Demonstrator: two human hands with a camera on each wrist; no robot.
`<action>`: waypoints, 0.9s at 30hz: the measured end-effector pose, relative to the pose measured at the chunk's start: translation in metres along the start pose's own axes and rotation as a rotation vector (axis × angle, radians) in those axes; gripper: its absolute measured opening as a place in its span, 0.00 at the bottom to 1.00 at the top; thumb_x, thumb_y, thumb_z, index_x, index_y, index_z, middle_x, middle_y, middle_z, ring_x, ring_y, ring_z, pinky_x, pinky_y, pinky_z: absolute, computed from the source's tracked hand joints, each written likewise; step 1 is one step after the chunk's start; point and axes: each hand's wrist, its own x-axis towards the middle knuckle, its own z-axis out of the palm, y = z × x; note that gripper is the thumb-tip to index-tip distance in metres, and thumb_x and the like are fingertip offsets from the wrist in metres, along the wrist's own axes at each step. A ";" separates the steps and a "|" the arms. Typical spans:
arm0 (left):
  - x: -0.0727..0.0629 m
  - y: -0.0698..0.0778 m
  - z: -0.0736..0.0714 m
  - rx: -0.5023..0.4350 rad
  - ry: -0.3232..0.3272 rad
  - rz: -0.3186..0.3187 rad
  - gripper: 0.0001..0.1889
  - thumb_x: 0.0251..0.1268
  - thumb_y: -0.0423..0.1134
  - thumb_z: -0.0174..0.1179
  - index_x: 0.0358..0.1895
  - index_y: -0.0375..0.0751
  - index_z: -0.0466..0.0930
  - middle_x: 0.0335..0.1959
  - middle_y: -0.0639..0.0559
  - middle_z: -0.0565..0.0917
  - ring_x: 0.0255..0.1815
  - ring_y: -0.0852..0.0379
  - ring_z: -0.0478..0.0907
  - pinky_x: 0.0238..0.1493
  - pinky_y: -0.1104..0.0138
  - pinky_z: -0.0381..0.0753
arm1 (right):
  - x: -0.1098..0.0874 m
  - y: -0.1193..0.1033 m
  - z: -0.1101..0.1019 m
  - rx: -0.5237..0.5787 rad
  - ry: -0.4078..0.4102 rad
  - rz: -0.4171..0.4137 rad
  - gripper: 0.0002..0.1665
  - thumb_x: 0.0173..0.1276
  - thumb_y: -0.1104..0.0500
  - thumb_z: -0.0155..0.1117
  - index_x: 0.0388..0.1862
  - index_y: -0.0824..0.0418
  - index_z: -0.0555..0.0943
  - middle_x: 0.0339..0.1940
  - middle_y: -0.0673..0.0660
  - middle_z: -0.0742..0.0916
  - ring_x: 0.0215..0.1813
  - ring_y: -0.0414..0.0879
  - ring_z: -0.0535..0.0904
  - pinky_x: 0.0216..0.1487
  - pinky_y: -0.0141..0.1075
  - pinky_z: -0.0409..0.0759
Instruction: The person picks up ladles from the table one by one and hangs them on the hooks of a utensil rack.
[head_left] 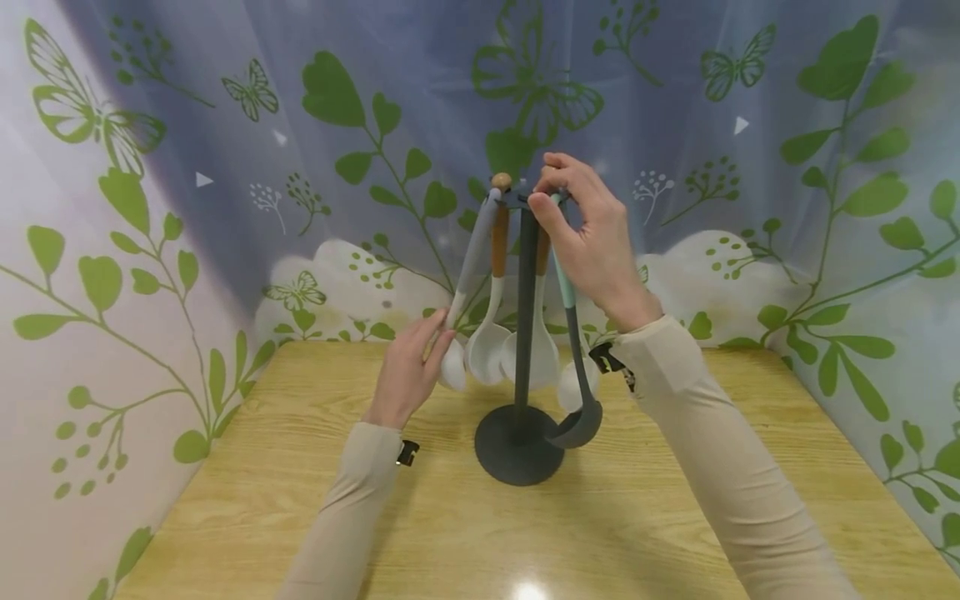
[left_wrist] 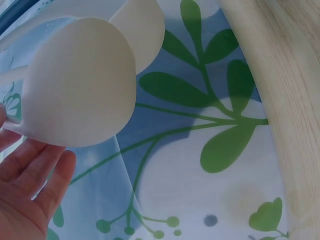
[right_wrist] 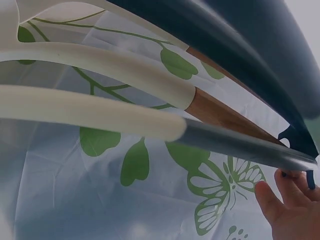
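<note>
A dark grey utensil stand [head_left: 527, 333] carries several hanging kitchen utensils. My left hand [head_left: 405, 367] pinches the neck of a white spoon with a grey handle [head_left: 474, 250], just above its rounded head [left_wrist: 80, 85]. The handle's upper end [right_wrist: 240, 147] meets the hook ring in the right wrist view. At the top of the stand, my right hand [head_left: 592, 229] grips the ring with curled fingers, over the upper end of a mint-handled dark ladle [head_left: 577, 429]. Between them hang a wooden-handled white ladle [head_left: 487, 350] and another wooden-handled white utensil [head_left: 542, 350].
The stand's round base [head_left: 495, 446] rests on a wood-grain table [head_left: 300, 500]. Another white utensil head [head_left: 572, 392] hangs behind the dark ladle. A curtain [head_left: 420, 100] printed with leaves and butterflies closes off the back and sides.
</note>
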 end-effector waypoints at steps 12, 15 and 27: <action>-0.013 0.002 -0.013 -0.044 0.004 -0.065 0.21 0.75 0.38 0.53 0.67 0.38 0.72 0.57 0.39 0.82 0.58 0.43 0.79 0.60 0.51 0.78 | 0.003 0.000 -0.004 0.018 -0.011 0.028 0.42 0.64 0.25 0.47 0.43 0.62 0.81 0.64 0.55 0.80 0.71 0.41 0.71 0.64 0.44 0.75; -0.016 0.001 -0.015 -0.043 0.003 -0.075 0.21 0.75 0.38 0.53 0.67 0.38 0.72 0.56 0.39 0.82 0.57 0.42 0.80 0.59 0.51 0.78 | 0.003 0.000 -0.004 0.019 -0.013 0.023 0.42 0.65 0.25 0.47 0.43 0.62 0.81 0.64 0.56 0.80 0.71 0.41 0.70 0.65 0.43 0.75; -0.028 -0.004 -0.022 -0.027 -0.011 -0.090 0.21 0.77 0.40 0.51 0.67 0.37 0.72 0.57 0.38 0.81 0.59 0.42 0.79 0.60 0.50 0.78 | -0.006 0.001 -0.009 0.052 -0.067 0.064 0.36 0.72 0.31 0.45 0.61 0.56 0.78 0.72 0.51 0.74 0.73 0.43 0.68 0.70 0.41 0.70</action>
